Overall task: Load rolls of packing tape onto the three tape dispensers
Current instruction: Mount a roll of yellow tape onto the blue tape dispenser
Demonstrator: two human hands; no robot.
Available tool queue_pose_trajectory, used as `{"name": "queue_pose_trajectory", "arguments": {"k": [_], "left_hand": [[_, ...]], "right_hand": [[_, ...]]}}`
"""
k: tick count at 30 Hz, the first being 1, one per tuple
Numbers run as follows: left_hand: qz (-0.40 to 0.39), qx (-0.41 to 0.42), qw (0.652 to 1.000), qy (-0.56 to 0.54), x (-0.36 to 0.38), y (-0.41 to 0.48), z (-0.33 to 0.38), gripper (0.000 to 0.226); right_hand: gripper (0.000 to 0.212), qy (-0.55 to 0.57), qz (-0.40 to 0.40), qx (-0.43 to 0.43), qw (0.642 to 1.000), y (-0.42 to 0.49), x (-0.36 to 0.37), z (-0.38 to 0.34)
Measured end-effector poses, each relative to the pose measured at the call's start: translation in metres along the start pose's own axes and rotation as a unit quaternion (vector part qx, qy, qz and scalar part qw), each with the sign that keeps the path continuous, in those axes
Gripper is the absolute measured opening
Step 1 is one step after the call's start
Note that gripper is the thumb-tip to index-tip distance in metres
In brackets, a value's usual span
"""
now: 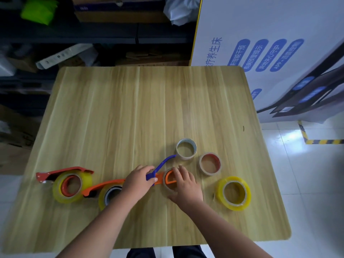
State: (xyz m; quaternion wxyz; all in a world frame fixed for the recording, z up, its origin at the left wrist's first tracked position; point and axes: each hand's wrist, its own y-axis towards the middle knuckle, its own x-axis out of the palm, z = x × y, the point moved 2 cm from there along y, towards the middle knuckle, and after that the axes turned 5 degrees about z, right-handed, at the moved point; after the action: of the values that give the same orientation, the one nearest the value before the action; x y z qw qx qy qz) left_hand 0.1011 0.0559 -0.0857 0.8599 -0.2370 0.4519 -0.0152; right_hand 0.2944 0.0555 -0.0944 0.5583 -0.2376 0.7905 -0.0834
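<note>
Blue dispenser (163, 164) is gripped by left hand (138, 180). Roll (168, 183) on it is pressed by right hand (186, 185), fingers spread. Table (130, 108) is beneath.

The table (149, 108) is pale wood-grain laminate, smooth with a soft sheen. The yellow roll (234, 193) is glossy translucent film on a matt cardboard core, and the two thin rolls (186, 149) (210, 163) look like dull brown cardboard rings. The red dispenser (63, 171) and the blue handle (163, 162) look like smooth plastic, and the floor (307, 174) is glossy white tile.
</note>
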Motion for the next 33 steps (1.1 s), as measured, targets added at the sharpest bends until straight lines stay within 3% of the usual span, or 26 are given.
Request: {"name": "queue_pose_trajectory", "arguments": {"k": [3,7,11,14,18,24,30,33], "left_hand": [[-0.008,0.003,1.0,-0.002,0.0,-0.002,-0.004,0.045],[-0.001,0.002,1.0,-0.019,-0.001,-0.002,-0.001,0.043],[-0.013,0.007,1.0,-0.026,-0.003,0.001,-0.003,0.04],[-0.015,0.009,1.0,-0.022,-0.005,0.002,-0.004,0.03],[-0.006,0.006,1.0,-0.022,-0.001,0.003,-0.004,0.028],[0.033,0.015,0.999,-0.033,0.004,-0.004,-0.006,0.028],[0.063,0.016,0.998,-0.023,0.003,-0.013,-0.005,0.037],[0.058,0.013,0.998,-0.022,-0.001,-0.017,-0.005,0.039]], "right_hand": [[0.086,-0.003,0.025,-0.008,1.0,0.004,-0.002,-0.005],[0.087,0.018,0.049,-0.023,0.998,-0.008,-0.015,-0.007],[0.083,0.077,0.168,-0.032,0.982,-0.018,-0.059,0.006],[0.082,0.093,0.199,0.023,0.975,0.008,-0.1,0.039],[0.085,0.067,0.17,0.121,0.976,0.071,-0.135,0.095],[0.079,0.035,0.074,0.177,0.981,0.12,-0.124,0.139],[0.098,0.094,0.076,0.192,0.974,0.108,-0.111,0.155],[0.084,0.099,0.108,0.158,0.976,0.063,-0.121,0.155]]}}
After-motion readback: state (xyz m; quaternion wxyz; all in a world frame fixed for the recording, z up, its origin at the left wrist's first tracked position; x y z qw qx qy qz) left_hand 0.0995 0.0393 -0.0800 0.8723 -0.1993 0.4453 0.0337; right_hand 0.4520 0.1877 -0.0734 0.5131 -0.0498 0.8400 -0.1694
